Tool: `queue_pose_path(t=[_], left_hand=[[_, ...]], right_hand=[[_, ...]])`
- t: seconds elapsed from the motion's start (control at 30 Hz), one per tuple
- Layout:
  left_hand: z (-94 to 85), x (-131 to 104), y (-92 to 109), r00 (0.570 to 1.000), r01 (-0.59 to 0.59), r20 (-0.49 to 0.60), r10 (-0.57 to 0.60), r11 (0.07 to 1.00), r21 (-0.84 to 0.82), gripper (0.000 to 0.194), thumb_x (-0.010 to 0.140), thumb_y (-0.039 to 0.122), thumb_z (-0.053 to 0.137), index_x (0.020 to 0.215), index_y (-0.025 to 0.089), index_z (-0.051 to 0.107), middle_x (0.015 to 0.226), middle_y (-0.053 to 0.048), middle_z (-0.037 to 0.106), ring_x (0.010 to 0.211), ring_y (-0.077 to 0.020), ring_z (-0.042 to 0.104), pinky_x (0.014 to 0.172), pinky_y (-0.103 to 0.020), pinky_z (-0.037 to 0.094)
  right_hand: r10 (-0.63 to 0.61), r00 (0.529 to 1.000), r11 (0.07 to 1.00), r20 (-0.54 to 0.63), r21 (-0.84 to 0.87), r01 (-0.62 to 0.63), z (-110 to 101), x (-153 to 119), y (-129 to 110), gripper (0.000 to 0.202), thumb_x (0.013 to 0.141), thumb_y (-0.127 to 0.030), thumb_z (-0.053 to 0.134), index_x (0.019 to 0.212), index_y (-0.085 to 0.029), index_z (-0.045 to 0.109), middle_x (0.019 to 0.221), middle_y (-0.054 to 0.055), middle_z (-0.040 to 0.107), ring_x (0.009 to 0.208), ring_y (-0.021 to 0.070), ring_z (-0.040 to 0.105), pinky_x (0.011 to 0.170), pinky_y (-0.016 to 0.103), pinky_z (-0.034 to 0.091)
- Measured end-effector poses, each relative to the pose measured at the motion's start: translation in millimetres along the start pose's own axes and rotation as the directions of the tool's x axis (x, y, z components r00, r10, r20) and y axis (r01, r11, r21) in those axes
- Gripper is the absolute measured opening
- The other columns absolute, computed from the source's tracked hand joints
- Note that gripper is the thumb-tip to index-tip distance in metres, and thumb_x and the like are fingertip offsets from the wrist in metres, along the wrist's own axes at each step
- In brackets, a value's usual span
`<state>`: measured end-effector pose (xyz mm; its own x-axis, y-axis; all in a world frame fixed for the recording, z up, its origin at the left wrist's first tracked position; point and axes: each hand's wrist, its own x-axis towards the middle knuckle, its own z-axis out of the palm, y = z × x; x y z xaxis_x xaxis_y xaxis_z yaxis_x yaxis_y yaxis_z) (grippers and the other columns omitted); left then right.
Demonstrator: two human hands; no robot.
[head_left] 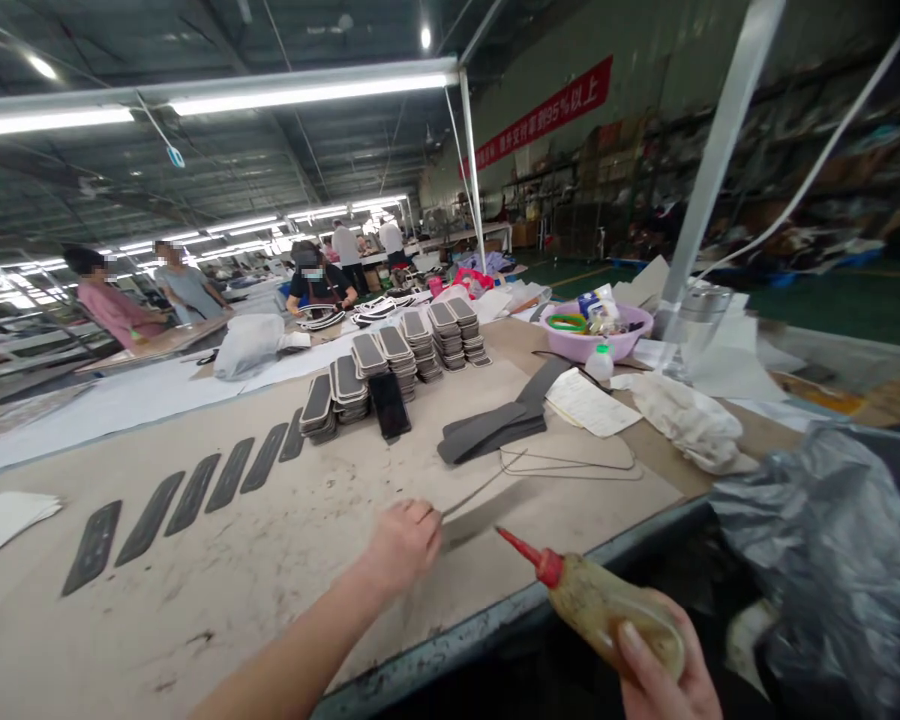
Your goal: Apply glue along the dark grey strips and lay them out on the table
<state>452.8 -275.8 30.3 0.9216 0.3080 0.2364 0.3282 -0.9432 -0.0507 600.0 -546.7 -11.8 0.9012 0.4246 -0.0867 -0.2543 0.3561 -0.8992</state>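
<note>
My left hand (405, 540) is closed over the middle of the table, pinching one end of a thin dark piece (484, 483) seen nearly edge-on, so its full shape does not show. My right hand (671, 655) is wrapped round a yellowish squeeze glue bottle (607, 605) by the table's front edge. The bottle's red nozzle (529, 553) points up and left, apart from the thin piece. Just beyond lie overlapping dark grey strips (495, 430) and thin looped outlines (570, 458). Several dark rounded pieces (187, 495) lie in a row at the left.
Stacks of light-edged grey pieces (349, 385) stand mid-table beside a black phone (390, 405). Farther right are a written sheet (592, 402), a purple basin (581, 345), a small green-capped bottle (600, 362) and a white cloth (686, 418). A co-worker (321, 280) sits across the table.
</note>
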Motion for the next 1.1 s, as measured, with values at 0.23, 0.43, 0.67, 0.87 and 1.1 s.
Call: queue_pose_path(t=[0.23,0.43,0.67,0.87,1.1], left_hand=[[11.0,-85.8,36.3,0.999,0.003,-0.049,-0.014,0.979,-0.206,0.026,0.093,0.029,0.05,0.109,0.017,0.064,0.105,-0.011,0.066,0.092,-0.0231,0.061,0.084,-0.04,0.053],[20.5,-105.7,10.3,0.991,0.019,-0.12,-0.059,0.951,-0.31,0.029,0.095,0.017,0.044,0.116,0.016,0.064,0.114,-0.011,0.065,0.104,-0.0209,0.058,0.097,-0.04,0.049],[24.7,-103.8,7.2,0.98,-0.111,-0.195,0.044,0.931,-0.348,0.024,0.094,0.017,0.048,0.106,0.016,0.069,0.104,-0.009,0.069,0.097,-0.0206,0.058,0.089,-0.039,0.052],[24.4,-104.6,7.9,0.976,-0.122,-0.212,0.044,0.921,-0.371,0.024,0.094,0.016,0.047,0.102,0.015,0.069,0.098,-0.009,0.069,0.091,-0.0186,0.059,0.084,-0.036,0.052],[23.3,-105.3,9.6,0.978,-0.12,-0.206,0.038,0.906,-0.405,0.025,0.094,0.014,0.044,0.103,0.014,0.067,0.1,-0.01,0.068,0.091,-0.0187,0.06,0.084,-0.036,0.052]], right_hand=[[-0.437,0.823,0.705,0.362,-0.43,0.564,15.6,-10.5,8.1,0.024,0.081,-0.032,0.07,0.099,-0.022,0.057,0.102,0.005,0.054,0.092,0.0196,0.055,0.082,0.03,0.047],[-0.492,0.635,0.473,0.596,-0.429,0.77,22.7,-12.7,16.1,0.019,0.087,-0.023,0.064,0.104,-0.021,0.056,0.103,0.008,0.051,0.092,0.0199,0.056,0.076,0.031,0.049],[-0.473,0.495,0.389,0.728,-0.332,0.859,43.9,-20.4,24.7,0.018,0.087,-0.007,0.056,0.102,-0.017,0.058,0.1,0.01,0.051,0.09,0.0196,0.054,0.076,0.032,0.049],[-0.418,0.44,0.378,0.795,-0.288,0.88,53.4,-26.4,29.7,0.027,0.084,0.001,0.051,0.103,-0.017,0.058,0.097,0.009,0.05,0.085,0.0191,0.051,0.07,0.033,0.049],[-0.404,0.386,0.286,0.829,-0.287,0.914,61.2,-27.5,32.0,0.03,0.083,0.002,0.049,0.104,-0.018,0.058,0.104,0.011,0.05,0.09,0.0211,0.051,0.074,0.036,0.05]])
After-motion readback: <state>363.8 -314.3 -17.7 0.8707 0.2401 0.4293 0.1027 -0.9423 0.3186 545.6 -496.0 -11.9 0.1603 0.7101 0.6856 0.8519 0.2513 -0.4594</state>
